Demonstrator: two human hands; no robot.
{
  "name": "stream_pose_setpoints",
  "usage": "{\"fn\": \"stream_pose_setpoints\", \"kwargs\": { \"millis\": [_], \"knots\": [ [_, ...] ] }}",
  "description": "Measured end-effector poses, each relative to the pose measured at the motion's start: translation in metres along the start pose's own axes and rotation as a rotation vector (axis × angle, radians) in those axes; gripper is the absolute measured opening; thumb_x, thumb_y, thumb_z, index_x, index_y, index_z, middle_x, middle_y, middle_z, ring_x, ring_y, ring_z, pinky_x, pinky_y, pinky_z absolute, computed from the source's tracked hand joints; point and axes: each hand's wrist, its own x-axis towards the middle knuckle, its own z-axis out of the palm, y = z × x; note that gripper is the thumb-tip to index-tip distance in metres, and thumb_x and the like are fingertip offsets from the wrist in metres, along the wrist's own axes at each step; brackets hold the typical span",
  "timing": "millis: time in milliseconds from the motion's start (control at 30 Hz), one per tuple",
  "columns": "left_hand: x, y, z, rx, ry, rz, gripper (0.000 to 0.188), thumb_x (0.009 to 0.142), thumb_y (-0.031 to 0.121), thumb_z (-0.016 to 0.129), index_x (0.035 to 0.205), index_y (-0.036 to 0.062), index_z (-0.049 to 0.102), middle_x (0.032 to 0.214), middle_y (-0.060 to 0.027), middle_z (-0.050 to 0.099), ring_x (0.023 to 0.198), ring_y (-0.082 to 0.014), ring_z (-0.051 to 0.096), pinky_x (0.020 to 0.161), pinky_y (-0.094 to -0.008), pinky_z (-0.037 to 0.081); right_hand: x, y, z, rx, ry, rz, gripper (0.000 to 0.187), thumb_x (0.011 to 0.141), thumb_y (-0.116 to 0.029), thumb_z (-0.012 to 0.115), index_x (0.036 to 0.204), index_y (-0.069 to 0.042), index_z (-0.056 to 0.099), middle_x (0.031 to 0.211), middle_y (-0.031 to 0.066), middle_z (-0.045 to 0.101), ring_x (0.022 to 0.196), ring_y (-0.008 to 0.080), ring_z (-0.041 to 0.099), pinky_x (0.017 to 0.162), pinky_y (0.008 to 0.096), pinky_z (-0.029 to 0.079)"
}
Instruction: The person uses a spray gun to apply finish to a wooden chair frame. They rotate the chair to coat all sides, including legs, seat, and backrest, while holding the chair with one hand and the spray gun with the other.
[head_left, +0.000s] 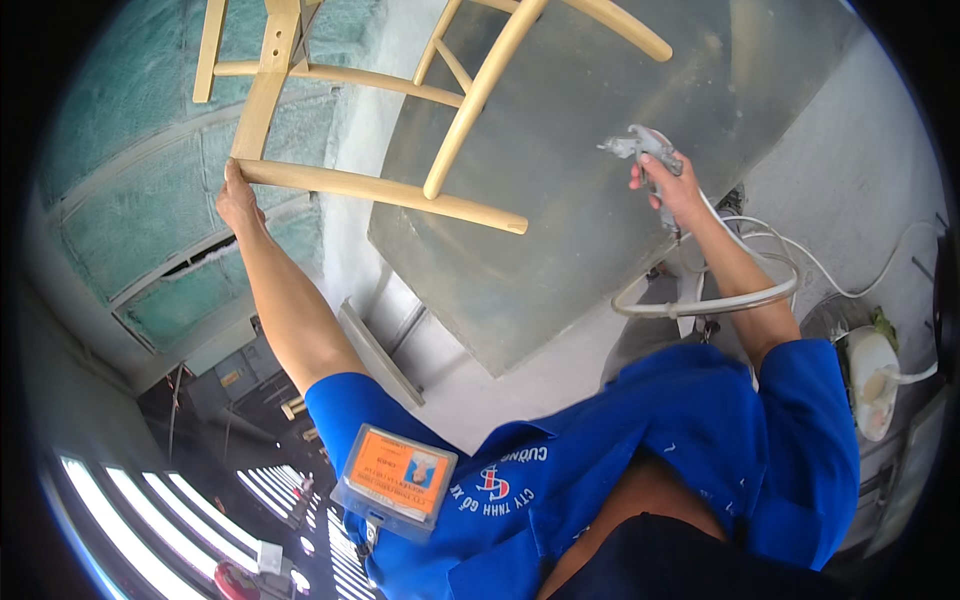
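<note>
A pale wooden chair frame [375, 188] is at the upper left, with its legs and rungs slanting over a grey board. My left hand [240, 203] is closed round the frame's near left corner, where a leg meets a flat upright. On the right, my right hand [676, 192] grips a metal spray gun [650, 150] by its handle. The gun's nozzle points left, toward the chair frame and apart from it. A pale hose [715, 302] runs from the gun and loops round my right forearm.
Beneath the chair frame lies a big dusty grey board [520, 290]. Teal filter panels [130, 220] line the left wall. More hose [850, 292] curls across the floor at right, near a white plastic container [870, 385]. Bright strip lights [150, 520] show at lower left.
</note>
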Motion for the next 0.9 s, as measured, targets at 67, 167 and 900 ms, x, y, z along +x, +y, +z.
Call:
{"fn": "stream_pose_setpoints", "kwargs": {
  "millis": [67,167,900],
  "knots": [
    [0.013,0.004,0.009,-0.006,0.031,0.018,0.076,0.091,0.054,0.072,0.119,-0.0163,0.068,0.116,-0.0264,0.07,0.105,-0.0306,0.067,0.093,-0.0417,0.05,0.008,0.017,0.028,0.073,-0.036,-0.118,0.052,0.102,-0.027,0.064,0.15,-0.013,0.051,0.092,0.0023,0.068,0.081,0.0107,0.068,0.046,0.0235,0.041],
    [0.038,0.008,0.014,0.094,0.044,-0.01,0.085,0.086,0.059,0.075,0.123,-0.0176,0.065,0.12,-0.0278,0.069,0.109,-0.0319,0.066,0.101,-0.0447,0.047,0.025,0.039,0.065,0.155,0.051,-0.062,0.044,0.101,-0.028,0.064,0.141,-0.011,0.056,0.093,0.0031,0.068,0.084,0.0128,0.07,0.046,0.0234,0.041],
    [0.108,0.022,0.019,0.042,-0.022,0.012,0.082,0.086,0.062,0.075,0.126,-0.0092,0.067,0.113,-0.0159,0.072,0.113,-0.0278,0.063,0.104,-0.0405,0.047,0.102,0.03,0.116,0.091,0.342,-0.28,0.052,0.099,-0.028,0.066,0.15,-0.022,0.056,0.095,0.0014,0.071,0.08,0.0119,0.069,0.066,0.0295,0.055]
  ]
}}
